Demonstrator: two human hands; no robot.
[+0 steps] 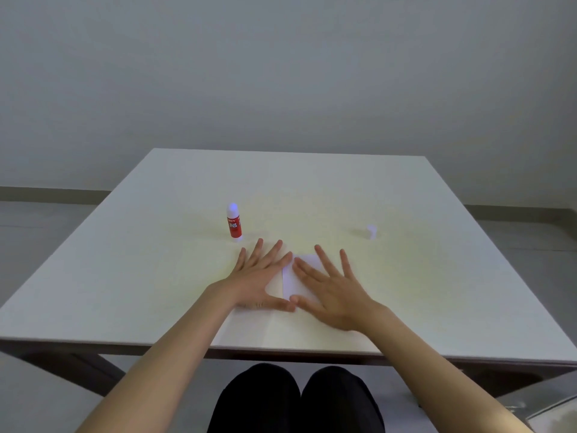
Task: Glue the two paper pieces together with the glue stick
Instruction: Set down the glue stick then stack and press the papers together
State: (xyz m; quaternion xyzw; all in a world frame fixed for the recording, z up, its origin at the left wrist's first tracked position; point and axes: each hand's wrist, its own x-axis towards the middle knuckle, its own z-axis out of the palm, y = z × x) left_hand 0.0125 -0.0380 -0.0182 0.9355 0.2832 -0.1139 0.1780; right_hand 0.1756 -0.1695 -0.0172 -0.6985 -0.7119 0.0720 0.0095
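While the person's dark-clad knees (299,398) sit nearest the camera, under the near edge of the table (125,276), both bare forearms reach forward over that edge toward the paper (293,282). This white paper lies flat on the tabletop, a little nearer than the centre, and only a narrow strip of it shows between the hands; whether one piece or two lie there cannot be told. Left hand (262,276): flat, palm down, fingers spread wide, resting on the left side of the paper and gripping nothing. Right hand (334,292): likewise flat, palm down and splayed, pressing on the right side of the paper, grasping nothing. Thumb tips meet at the paper's near edge, and index fingertips nearly meet at its far edge. Beyond the paper and to its left, the glue stick (233,224) stands upright, red body with a white base, apart from the left fingertips. Beyond the paper and to its right, well apart, sits a small white cap (371,231).
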